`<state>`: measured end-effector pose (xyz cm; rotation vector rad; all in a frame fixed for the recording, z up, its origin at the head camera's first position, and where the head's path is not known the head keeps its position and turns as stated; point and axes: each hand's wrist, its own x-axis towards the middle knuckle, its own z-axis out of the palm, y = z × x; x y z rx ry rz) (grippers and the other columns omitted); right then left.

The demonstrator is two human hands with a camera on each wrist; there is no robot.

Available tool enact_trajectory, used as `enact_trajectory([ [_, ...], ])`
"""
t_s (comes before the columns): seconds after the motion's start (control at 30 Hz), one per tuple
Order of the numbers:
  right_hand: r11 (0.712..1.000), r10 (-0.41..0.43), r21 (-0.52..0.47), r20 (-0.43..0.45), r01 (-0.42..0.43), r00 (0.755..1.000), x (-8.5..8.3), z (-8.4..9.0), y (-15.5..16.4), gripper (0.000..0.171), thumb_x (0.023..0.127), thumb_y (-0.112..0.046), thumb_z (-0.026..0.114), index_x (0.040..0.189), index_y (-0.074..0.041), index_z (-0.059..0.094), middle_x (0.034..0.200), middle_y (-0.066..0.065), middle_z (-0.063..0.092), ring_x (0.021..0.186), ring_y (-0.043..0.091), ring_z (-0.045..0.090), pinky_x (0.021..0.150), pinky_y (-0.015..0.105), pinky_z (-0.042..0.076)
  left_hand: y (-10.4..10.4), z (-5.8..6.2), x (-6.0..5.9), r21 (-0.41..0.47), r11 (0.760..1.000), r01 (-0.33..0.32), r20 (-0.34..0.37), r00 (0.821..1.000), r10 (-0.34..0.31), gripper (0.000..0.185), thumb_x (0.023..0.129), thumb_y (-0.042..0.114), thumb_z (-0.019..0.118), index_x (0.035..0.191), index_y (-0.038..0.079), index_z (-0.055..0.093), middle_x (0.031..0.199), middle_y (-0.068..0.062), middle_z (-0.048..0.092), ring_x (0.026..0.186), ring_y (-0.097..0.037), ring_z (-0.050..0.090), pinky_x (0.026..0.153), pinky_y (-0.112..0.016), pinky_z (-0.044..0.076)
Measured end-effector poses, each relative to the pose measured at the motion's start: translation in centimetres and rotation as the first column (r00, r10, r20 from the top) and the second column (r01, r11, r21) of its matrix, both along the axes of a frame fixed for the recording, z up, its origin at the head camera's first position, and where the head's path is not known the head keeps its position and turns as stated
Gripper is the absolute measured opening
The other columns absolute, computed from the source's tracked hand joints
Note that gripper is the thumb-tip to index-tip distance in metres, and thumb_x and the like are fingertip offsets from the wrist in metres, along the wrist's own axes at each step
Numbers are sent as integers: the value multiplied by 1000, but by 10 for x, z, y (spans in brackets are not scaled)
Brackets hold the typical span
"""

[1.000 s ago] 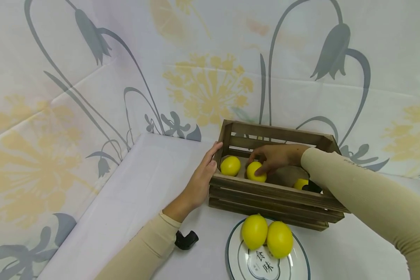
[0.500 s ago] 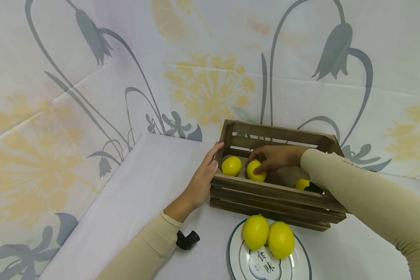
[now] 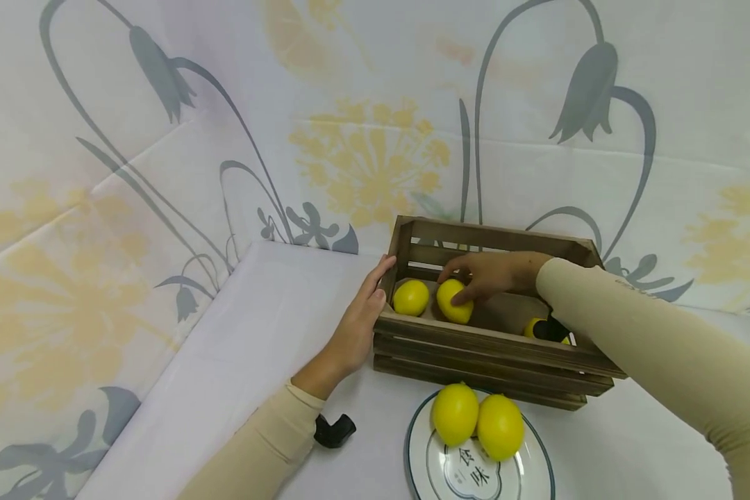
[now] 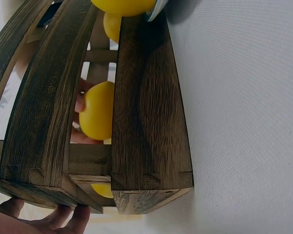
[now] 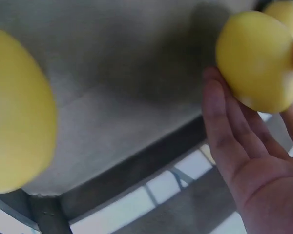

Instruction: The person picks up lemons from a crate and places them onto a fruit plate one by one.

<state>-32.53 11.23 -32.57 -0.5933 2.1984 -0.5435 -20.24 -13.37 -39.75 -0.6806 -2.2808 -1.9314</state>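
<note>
Inside the wooden crate (image 3: pixel 494 347), right hand (image 3: pixel 494 274) grips a lemon (image 3: pixel 453 301).

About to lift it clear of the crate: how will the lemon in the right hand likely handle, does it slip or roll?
The lemon looks smooth and glossy, so it may slip in the right hand's fingertip grip. Its rounded shape suggests it rolls if set down loose. It seems firm and keeps its shape.
</note>
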Motion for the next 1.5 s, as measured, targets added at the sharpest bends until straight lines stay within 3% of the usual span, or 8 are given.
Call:
enact_trajectory([
  [0.17, 1000, 0, 16, -24, 1, 1000, 4, 8, -2, 57, 95, -32, 68, 145, -17, 47, 148, 18, 39, 121, 27, 54, 101, 43, 52, 0, -1, 1, -1, 1000, -3, 2, 1000, 3, 51, 109, 27, 23, 160, 21, 20, 169, 2, 5, 156, -20, 4, 125, -54, 8],
  [0.6, 998, 45, -28, -107, -48, 993, 7, 24, -1, 53, 96, -21, 67, 144, -10, 49, 157, 22, 34, 123, 30, 59, 92, 38, 58, 2, 2, 2, 8, 1000, 18, -14, 1000, -18, 51, 109, 28, 23, 160, 21, 20, 169, 0, 7, 156, -20, 4, 125, -55, 9],
  [0.73, 999, 1, -38, -101, -5, 995, 9, 32, -2, 53, 95, -20, 69, 144, -11, 50, 154, 20, 37, 119, 28, 59, 93, 38, 57, 2, 3, 3, -1, 1000, 17, -5, 1000, -17, 51, 110, 29, 23, 160, 23, 19, 169, 2, 8, 156, -19, 4, 125, -56, 10],
  [0.9, 996, -53, -68, -72, 48, 996, 15, 41, -1, 54, 94, -22, 69, 143, -14, 49, 138, 15, 51, 115, 25, 59, 98, 41, 55, 1, 2, 4, -19, 1000, -4, 0, 1000, 4, 51, 110, 30, 22, 160, 24, 19, 168, 4, 10, 156, -18, 6, 124, -56, 10],
  [1.1, 992, -82, -97, -36, 78, 996, 24, 51, 3, 56, 96, -24, 67, 146, -15, 45, 146, 16, 41, 124, 30, 53, 104, 45, 50, 1, 0, 3, -10, 1000, -1, -11, 1000, 1, 51, 109, 31, 22, 160, 21, 20, 169, 1, 10, 156, -20, 6, 125, -56, 8],
  [1.33, 999, -36, -32, -163, 31, 986, 29, 65, 5, 53, 98, -27, 64, 147, -16, 47, 146, 16, 44, 120, 28, 57, 98, 41, 54, 1, 1, 1, -29, 1000, -10, -20, 1000, 9, 52, 109, 32, 21, 160, 21, 20, 169, 1, 10, 156, -20, 6, 125, -54, 8],
  [1.5, 999, -39, -41, -231, 30, 972, 32, 74, 6, 53, 98, -28, 64, 146, -15, 47, 144, 16, 48, 121, 27, 57, 97, 40, 55, 0, 3, -1, -43, 999, -19, -25, 1000, 18, 52, 109, 31, 21, 160, 20, 20, 169, 0, 9, 156, -21, 7, 125, -55, 9],
])
